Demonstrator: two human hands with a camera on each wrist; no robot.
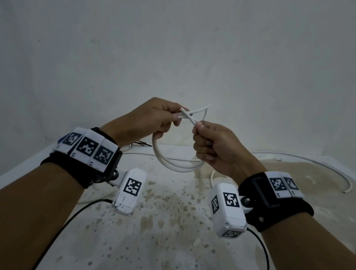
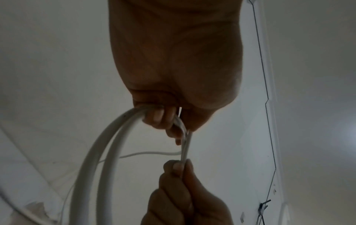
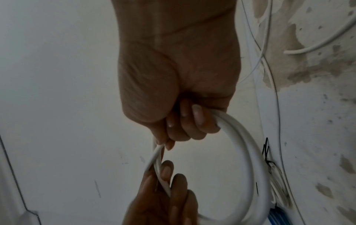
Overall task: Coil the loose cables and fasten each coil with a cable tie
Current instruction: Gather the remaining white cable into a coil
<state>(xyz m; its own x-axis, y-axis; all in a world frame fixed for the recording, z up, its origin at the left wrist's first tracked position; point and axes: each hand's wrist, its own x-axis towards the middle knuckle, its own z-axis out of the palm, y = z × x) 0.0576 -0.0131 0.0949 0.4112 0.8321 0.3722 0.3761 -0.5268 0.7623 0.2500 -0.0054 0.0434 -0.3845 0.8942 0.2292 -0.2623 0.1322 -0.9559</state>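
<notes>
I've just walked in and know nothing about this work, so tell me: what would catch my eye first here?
First, the two hands raised in the middle of the head view: the left hand and right hand both grip a white cable coil whose loops hang between them, above a stained white table. Next, the black wristbands with square black-and-white markers stand out. Another loose white cable curves across the table at the far right.
</notes>
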